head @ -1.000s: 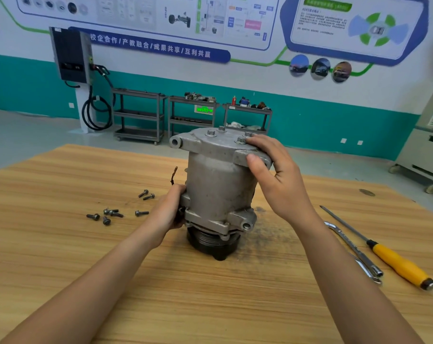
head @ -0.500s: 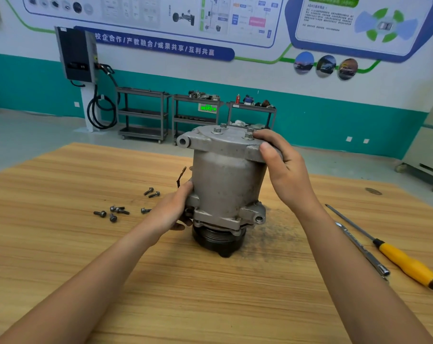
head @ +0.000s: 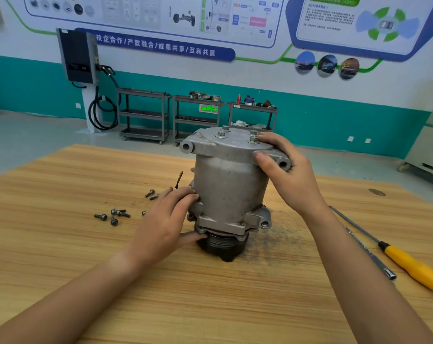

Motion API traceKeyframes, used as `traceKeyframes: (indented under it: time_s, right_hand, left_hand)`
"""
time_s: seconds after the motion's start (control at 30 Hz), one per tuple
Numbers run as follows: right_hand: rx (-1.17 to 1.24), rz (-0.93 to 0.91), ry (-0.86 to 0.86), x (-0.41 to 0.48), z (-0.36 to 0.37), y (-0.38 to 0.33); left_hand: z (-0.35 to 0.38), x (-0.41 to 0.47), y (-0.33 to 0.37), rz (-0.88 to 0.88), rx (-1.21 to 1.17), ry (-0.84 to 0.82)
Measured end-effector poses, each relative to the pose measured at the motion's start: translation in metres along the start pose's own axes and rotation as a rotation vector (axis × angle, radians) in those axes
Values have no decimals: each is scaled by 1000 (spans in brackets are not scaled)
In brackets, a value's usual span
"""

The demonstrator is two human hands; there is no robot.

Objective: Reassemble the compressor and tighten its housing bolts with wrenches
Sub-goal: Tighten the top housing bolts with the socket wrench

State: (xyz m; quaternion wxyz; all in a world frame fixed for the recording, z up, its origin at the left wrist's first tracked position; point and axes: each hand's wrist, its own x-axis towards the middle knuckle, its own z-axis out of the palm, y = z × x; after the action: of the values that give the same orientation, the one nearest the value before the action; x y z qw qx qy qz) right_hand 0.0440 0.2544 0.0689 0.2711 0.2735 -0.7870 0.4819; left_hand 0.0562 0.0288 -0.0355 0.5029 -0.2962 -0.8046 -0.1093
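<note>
The compressor (head: 228,184) is stood upright on its pulley end at the middle of the tabletop (head: 210,306), its top cover clasped at the rim by the right grip (head: 290,177) and its lower flange held between the fingers and thumb of the left grip (head: 166,219), with loose bolts (head: 116,216) scattered to its left.
</note>
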Motion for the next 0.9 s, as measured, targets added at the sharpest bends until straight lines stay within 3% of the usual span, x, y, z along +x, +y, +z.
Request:
traceKeyframes:
  time_s: [0.27, 0.53, 0.73, 0.9]
  right_hand:
    - [-45, -15, 42, 21, 5, 7]
    - [120, -2, 79, 51, 26, 13]
    - [316, 89, 317, 65, 52, 20]
    - [319, 130, 314, 79, 60, 24]
  left_hand:
    - [-11, 16, -10, -22, -32, -72]
    - [-7, 19, -17, -156, -149, -139]
    - [2, 17, -14, -331, -301, -81]
    - [6, 19, -19, -413, -371, -72]
